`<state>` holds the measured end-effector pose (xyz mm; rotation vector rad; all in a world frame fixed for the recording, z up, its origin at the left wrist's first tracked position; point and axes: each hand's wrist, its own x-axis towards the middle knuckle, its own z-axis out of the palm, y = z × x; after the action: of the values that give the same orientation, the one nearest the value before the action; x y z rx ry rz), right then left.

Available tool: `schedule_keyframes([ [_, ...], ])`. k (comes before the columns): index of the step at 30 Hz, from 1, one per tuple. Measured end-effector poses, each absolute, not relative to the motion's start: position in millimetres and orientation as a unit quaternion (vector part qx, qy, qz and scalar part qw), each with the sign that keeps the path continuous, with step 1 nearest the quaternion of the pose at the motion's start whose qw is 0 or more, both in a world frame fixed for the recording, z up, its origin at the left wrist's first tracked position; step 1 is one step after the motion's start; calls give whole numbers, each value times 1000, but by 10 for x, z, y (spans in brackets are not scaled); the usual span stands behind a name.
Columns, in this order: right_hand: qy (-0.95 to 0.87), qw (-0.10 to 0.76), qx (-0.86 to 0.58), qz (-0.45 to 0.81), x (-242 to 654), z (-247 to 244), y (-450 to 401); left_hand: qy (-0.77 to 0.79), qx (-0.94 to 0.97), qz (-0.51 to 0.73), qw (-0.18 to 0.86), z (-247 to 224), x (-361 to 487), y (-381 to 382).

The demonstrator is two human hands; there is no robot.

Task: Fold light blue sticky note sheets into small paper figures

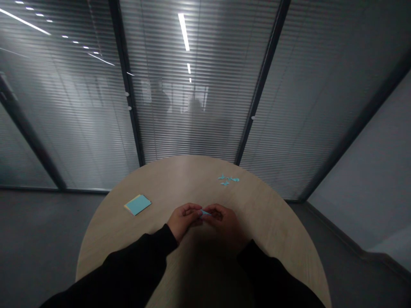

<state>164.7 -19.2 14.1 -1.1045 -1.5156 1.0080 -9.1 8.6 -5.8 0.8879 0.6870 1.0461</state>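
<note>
Between my two hands is a small piece of folded blue paper (pixel 205 212), mostly covered by the fingers. My left hand (pixel 185 218) pinches its left end between thumb and fingers. On the other end, my right hand (pixel 224 220) is closed in a similar pinch. Both hands are low over the middle of the round table. Off to the left lies a stack of paper sheets (pixel 138 205), blue on top with a yellow edge showing. Several small folded blue paper pieces (pixel 228 179) lie beyond my right hand; their exact shape is too small to make out.
The round wooden table (pixel 180 179) reaches almost to a glass partition with blinds (pixel 192 137). Dark upright frames divide the glass. A pale wall (pixel 369 184) stands at the right, and grey floor (pixel 48 239) surrounds the table.
</note>
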Motion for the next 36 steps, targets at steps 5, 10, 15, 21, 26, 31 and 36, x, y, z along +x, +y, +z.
schedule_keyframes([
  [5, -643, 482, -460, 378, 1671, 115, -170, 299, 396, 470, 730, -45, -90, 78],
  [10, -672, 480, -445, 346, 1716, 158, -168, 306, 364, 488, 732, -80, -77, 104],
  [15, -810, 407, -401, 134, 1799, 219, -161, 309, 369, 487, 729, -76, -79, 111],
  [21, -869, 345, -353, -22, 1847, 226, -158, 310, 384, 495, 715, -104, -80, 120],
  [26, -878, 302, -360, -97, 1858, 237, -175, 316, 400, 503, 698, -114, -79, 129],
  [31, -877, 286, -365, -126, 1848, 244, -166, 322, 420, 501, 685, -59, -82, 105],
  [36, -876, 256, -379, -152, 1852, 185, -138, 325, 441, 500, 671, -44, -82, 96],
])
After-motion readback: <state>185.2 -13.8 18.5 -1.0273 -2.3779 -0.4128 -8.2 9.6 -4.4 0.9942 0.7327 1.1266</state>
